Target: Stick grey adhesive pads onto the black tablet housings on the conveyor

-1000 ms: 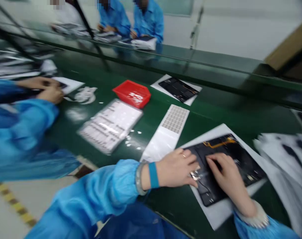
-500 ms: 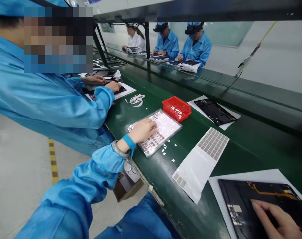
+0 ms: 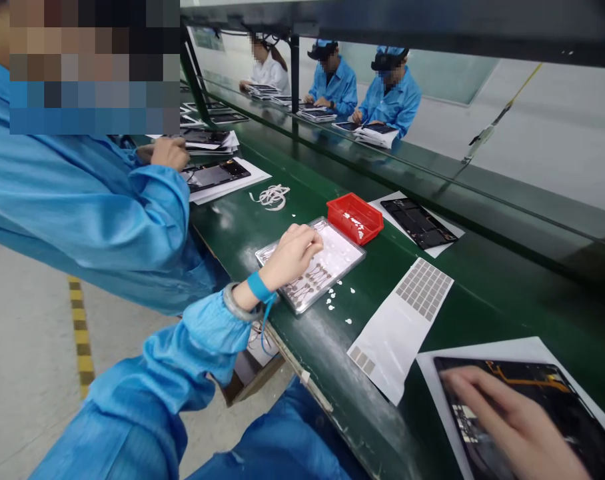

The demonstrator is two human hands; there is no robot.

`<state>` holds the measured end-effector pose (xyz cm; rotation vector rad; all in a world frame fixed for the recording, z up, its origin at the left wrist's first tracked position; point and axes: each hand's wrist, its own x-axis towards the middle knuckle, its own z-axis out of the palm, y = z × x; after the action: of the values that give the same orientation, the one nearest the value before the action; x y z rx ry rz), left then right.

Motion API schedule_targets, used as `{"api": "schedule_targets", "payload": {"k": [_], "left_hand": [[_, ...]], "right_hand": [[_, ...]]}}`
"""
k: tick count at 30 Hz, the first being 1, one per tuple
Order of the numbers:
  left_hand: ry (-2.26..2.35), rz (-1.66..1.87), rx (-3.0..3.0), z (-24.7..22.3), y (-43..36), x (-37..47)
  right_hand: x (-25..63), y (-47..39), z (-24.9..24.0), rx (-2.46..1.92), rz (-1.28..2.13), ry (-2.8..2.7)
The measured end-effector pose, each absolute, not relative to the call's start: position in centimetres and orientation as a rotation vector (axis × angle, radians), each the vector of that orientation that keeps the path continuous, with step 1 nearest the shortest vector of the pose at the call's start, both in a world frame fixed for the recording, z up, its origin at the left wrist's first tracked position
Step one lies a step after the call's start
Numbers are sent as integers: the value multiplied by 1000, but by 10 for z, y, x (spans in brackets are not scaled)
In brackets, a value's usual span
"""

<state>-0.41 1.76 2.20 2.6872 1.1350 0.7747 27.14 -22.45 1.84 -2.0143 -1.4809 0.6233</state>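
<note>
My left hand (image 3: 292, 257) is over a clear shallow tray (image 3: 347, 245) with rows of small dark parts on thin leads. Its fingertips are pinched together, and whatever lies between them is too small to make out. At the lower right, my right hand (image 3: 512, 420) hovers above a black tablet housing (image 3: 527, 380) with an orange flex cable. Motion smears its fingers, which reach toward the housing's upper left corner. The housing lies on a white sheet (image 3: 432, 383).
Beyond the tray stands a red bin (image 3: 355, 217) with white bits. Small white pieces (image 3: 331, 300) lie beside the tray. A sheet of grey stickers (image 3: 397, 333) separates the hands. White strips (image 3: 271, 197), another housing (image 3: 417, 221) and a co-worker's hand (image 3: 170, 153) are farther off.
My left hand has shifted slightly up and right above the tray. My right hand has swung left across the tablet housing. The co-worker's hands have drawn back from their housing.
</note>
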Motion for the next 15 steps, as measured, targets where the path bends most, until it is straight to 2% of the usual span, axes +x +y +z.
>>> {"api": "schedule_targets", "payload": {"k": [2,5,9,15], "left_hand": [[1014,1023,2614,28,-13,2],[673,1256,2587,22,-63,14],[604,1460,2584,-1,-102,18],[448,1516,2644,-14,-98,11]], "right_hand": [[226,-201,32,-1772,1275,-1306],[178,-171,33,-1314,1811,-772],[162,-154,21,-1040,1913,-514],[163,-156,20,-1135,1942,-525]]}}
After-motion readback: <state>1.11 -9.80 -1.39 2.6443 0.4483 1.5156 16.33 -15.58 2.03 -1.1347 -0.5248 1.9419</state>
